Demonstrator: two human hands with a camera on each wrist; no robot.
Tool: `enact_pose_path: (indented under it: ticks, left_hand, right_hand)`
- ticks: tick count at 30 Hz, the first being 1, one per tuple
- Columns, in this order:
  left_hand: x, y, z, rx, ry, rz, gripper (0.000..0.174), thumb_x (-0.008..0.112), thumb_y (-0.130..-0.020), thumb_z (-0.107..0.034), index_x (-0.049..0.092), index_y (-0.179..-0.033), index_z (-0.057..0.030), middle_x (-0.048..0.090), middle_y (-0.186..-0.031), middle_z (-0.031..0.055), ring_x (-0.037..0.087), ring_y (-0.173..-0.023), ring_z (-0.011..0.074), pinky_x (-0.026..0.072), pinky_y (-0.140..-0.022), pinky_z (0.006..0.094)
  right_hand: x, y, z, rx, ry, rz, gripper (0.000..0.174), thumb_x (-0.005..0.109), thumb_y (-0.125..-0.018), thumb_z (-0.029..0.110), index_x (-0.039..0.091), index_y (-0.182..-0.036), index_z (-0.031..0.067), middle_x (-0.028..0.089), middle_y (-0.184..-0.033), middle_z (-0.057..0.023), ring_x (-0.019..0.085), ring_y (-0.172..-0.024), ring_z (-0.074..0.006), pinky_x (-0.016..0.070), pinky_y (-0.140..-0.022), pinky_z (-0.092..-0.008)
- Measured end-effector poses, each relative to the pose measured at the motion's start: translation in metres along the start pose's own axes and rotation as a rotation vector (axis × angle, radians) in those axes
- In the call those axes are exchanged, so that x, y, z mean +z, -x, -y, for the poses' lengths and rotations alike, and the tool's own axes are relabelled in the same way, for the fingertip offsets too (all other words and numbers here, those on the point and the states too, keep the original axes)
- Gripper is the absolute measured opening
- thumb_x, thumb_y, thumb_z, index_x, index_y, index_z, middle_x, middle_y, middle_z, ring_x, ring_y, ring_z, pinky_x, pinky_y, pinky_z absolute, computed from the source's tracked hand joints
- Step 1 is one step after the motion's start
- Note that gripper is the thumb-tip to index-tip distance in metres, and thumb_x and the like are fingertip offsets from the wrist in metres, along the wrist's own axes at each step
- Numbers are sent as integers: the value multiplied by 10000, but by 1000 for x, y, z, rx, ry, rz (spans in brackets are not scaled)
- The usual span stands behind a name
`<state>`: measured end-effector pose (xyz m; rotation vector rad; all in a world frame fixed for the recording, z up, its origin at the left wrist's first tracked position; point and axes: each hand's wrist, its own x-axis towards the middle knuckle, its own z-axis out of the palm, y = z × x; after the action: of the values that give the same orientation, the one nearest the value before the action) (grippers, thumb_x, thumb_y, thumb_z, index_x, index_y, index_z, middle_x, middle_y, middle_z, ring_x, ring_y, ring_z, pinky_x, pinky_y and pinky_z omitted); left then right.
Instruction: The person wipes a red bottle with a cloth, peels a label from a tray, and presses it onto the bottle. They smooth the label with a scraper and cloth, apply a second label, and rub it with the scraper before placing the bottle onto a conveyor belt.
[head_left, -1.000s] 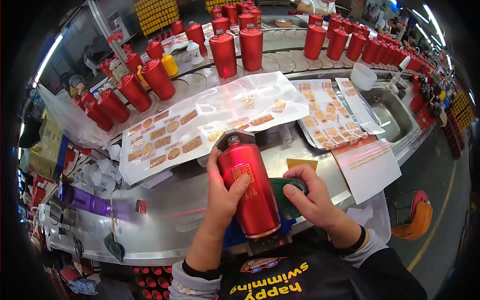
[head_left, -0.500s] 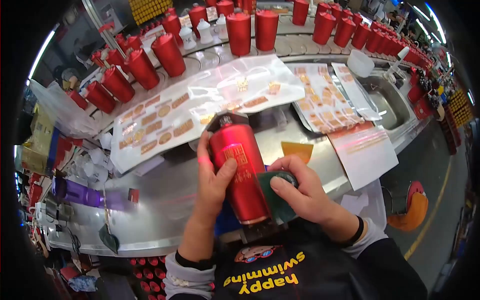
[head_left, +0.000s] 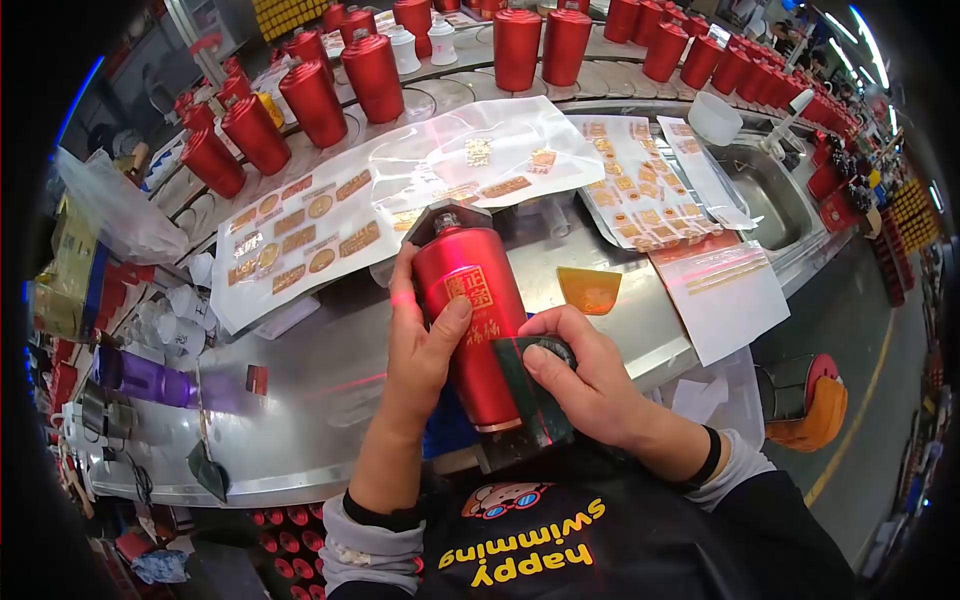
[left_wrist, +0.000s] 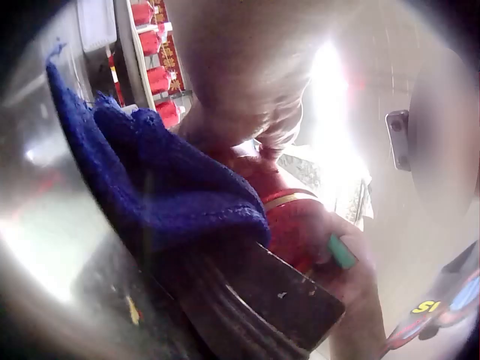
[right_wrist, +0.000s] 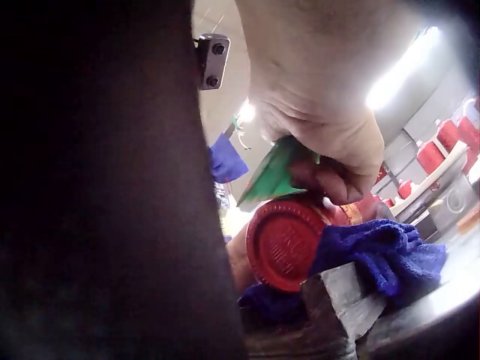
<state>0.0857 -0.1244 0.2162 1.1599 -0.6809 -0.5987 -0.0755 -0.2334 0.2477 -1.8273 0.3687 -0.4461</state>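
My left hand (head_left: 408,350) grips a red bottle (head_left: 482,388) from its left side, thumb lying across the front beside a gold square label (head_left: 464,287). Below that label runs smaller gold lettering. The bottle lies tilted, its neck by a dark angular holder (head_left: 480,220) and its base toward my body. My right hand (head_left: 592,380) pinches a green scraper (head_left: 540,408), thumb on top, with its blade right at the bottle's right side. The right wrist view shows the round red base (right_wrist: 289,244) above a crumpled blue cloth (right_wrist: 382,251), with the green scraper (right_wrist: 274,174) over it.
Sheets of gold stickers (head_left: 300,235) lie behind the bottle, more on a tray (head_left: 640,190) to the right. A yellow scraper (head_left: 590,290) rests on the metal table (head_left: 320,400). Beyond are a sink (head_left: 765,200) and a conveyor (head_left: 450,95) carrying red bottles.
The right hand has drawn the green scraper inward, so its blade now overlaps the bottle's lower right front. The left hand keeps its grip. The head view has shifted slightly.
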Motion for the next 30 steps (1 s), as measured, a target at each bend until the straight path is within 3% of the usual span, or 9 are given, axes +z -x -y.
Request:
enact_pose_path:
  ticks: [10, 20, 25, 28, 30]
  left_hand:
    - [0, -2, 3, 11, 10, -2, 793, 631, -961, -200, 125, -1519, 48, 443, -1388, 164, 504, -1216, 195, 417, -1038, 320]
    - [4, 0, -2, -9, 36, -6, 794, 611, -972, -180, 91, -1528, 46, 451, -1375, 153, 527, -1175, 169, 446, -1003, 308]
    - [-2, 1, -1, -21, 42, 20, 813, 615, -971, -209, 82, -1535, 34, 426, -1411, 150, 501, -1216, 181, 404, -1050, 326]
    - [-3, 0, -1, -10, 56, 14, 824, 619, -968, -219, 78, -1540, 23, 394, -1444, 153, 471, -1253, 192, 371, -1080, 334]
    - [-2, 0, 2, -8, 55, 20, 847, 639, -953, -224, 79, -1541, 18, 374, -1456, 159, 448, -1279, 206, 369, -1085, 341]
  right_hand:
    - [3, 0, 1, -18, 41, -30, 225, 546, -967, 164, 521, -1106, -11, 645, -836, -191, 662, -768, -336, 499, -693, -390]
    - [3, 0, -1, -34, 31, -31, 234, 541, -968, 173, 512, -1106, -14, 650, -839, -193, 665, -785, -334, 503, -708, -399]
    - [2, 1, 0, -16, 38, -33, 246, 547, -967, 177, 523, -1115, -17, 649, -851, -200, 665, -803, -348, 505, -720, -400]
    - [0, 2, -1, 29, 47, -16, 231, 562, -975, 153, 543, -1139, -10, 635, -909, -70, 596, -831, -113, 490, -743, -279]
    - [1, 2, 0, 0, 55, -25, 231, 567, -971, 149, 546, -1139, -8, 636, -912, -70, 597, -833, -113, 490, -743, -280]
